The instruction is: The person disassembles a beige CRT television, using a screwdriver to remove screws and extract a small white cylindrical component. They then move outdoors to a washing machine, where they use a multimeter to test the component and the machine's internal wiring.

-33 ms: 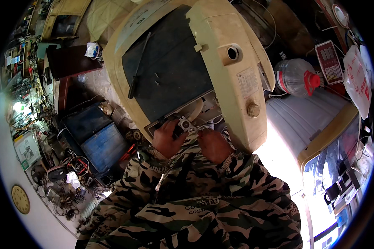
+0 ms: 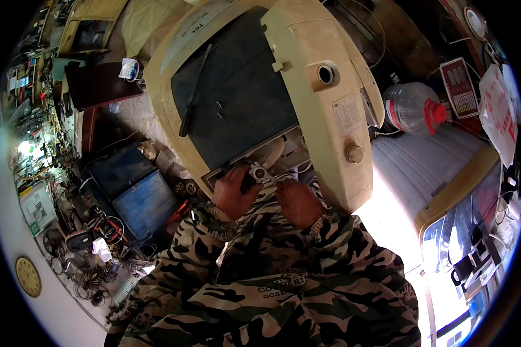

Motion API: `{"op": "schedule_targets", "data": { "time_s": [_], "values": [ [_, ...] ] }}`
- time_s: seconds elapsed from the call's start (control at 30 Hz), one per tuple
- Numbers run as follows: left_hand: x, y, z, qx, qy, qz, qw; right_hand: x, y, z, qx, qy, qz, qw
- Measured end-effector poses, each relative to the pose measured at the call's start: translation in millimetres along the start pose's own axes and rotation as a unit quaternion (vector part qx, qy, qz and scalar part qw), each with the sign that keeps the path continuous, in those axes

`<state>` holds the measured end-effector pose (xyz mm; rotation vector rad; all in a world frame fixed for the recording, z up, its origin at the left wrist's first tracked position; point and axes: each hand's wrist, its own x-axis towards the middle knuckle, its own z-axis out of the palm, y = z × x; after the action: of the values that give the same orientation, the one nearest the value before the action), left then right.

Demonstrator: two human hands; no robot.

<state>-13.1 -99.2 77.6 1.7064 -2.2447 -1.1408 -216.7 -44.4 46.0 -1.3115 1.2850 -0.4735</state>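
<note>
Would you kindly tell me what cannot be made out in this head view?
All in the head view:
Left hand: the near side of the small white part it holds is covered by the fingers.
Right hand: its own back hides what the fingertips grip, if anything.
Screw-like pieces: too small to tell their head shape.
Beige casing: far end cut off by the upper edge.

Open room over dark panel (image 2: 243, 87) beyond my left fingers (image 2: 238, 176); screwdriver (image 2: 187, 115), two screws (image 2: 220, 115) lie there; cream casing (image 2: 315, 110) blocks right.
</note>
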Motion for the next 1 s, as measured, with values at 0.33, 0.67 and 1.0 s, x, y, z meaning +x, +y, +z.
{"op": "schedule_targets", "data": {
  "time_s": [0.33, 0.67, 1.0],
  "values": [
    [7.2, -5.1, -6.5, -0.056, -0.041, -0.003, 0.998, -0.2, 3.4, -0.9, 0.067, 0.002, 0.033, 0.997],
    [-1.0, 14.2, 2.6, 0.03, 0.042, 0.015, 0.999, -5.9, -2.0, 15.4, 0.118, 0.062, 0.062, 0.989],
    [2.3, -3.7, 1.6, -0.055, -0.007, 0.007, 0.998, -7.9, 2.4, 26.7, 0.057, 0.083, 0.075, 0.992]
  ]
}}
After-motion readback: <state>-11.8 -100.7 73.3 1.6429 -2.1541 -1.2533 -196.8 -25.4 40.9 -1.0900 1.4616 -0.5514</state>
